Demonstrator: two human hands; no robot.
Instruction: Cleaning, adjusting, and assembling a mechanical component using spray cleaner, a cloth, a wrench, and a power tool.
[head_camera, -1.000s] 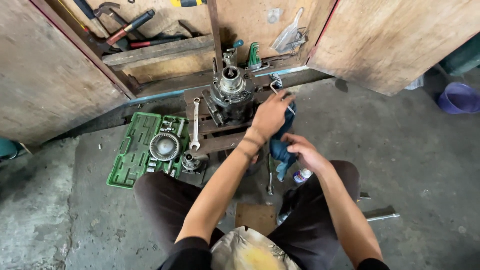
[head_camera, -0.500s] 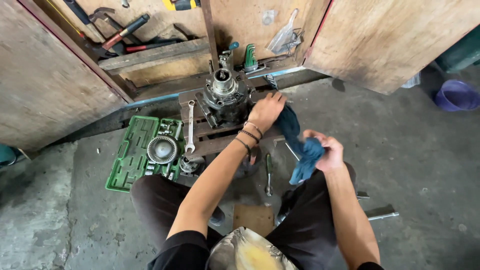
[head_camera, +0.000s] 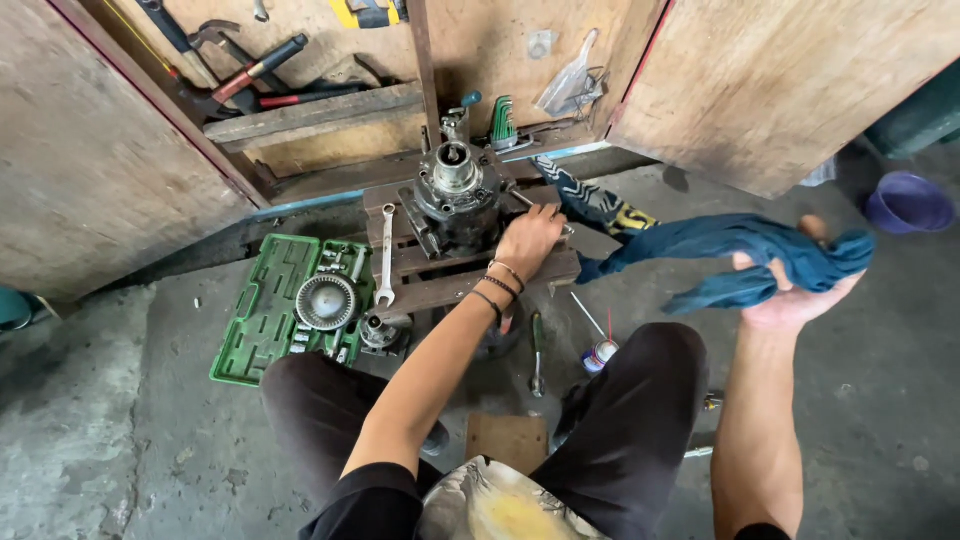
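My left hand (head_camera: 530, 243) rests against the right side of a dark metal gearbox housing (head_camera: 452, 200) that stands on a low wooden pallet (head_camera: 470, 280). Its fingers lie on the housing and the plank beside it, and no grip on anything shows. My right hand (head_camera: 795, 295) is held out to the right, palm up, with a dark blue rag (head_camera: 720, 260) draped across it. The rag stretches left toward the pallet.
A green socket-set case (head_camera: 265, 310) with a round gear (head_camera: 325, 300) lies left of the pallet. A spanner (head_camera: 385, 255) lies on the planks. A screwdriver (head_camera: 537, 350) and small can (head_camera: 600, 355) sit on the concrete floor. Tools hang in the open wooden cabinet behind. A purple bowl (head_camera: 908, 203) stands far right.
My right hand has swung out to the right, pulling the blue rag away from the housing. My left hand stays at the housing.
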